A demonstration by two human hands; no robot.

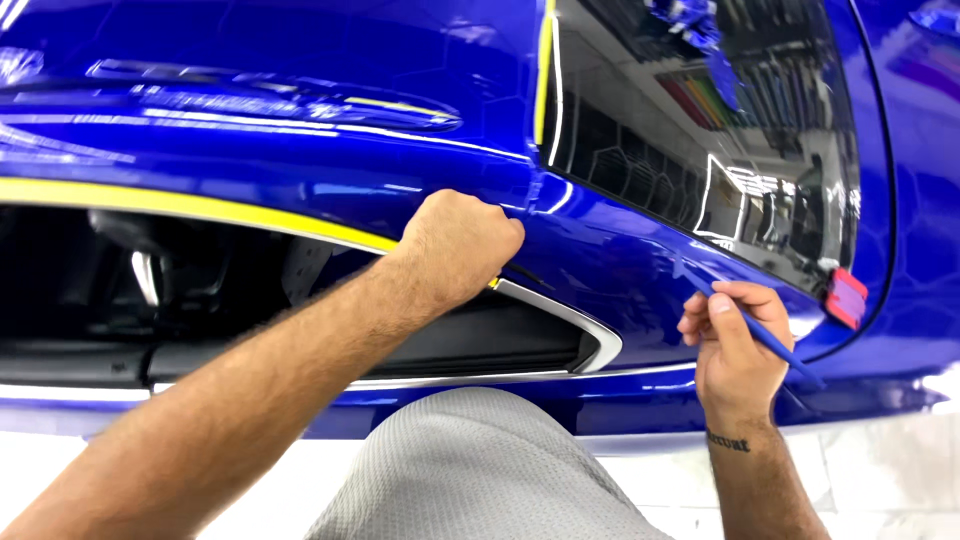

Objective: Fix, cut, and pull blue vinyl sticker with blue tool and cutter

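Both hands busy: your left hand [455, 245] fists against the blue car panel [300, 170], right hand [735, 345] pinches a thin blue tool [770, 340].

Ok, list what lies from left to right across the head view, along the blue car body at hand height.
Yellow tape strip along the opening's top edge → left hand pressed on the blue panel → chrome trim tip → right hand holding a thin blue tool → red squeegee at the dark window's corner.

Left hand [458, 250] curled; right hand [735, 350] pinched shut.
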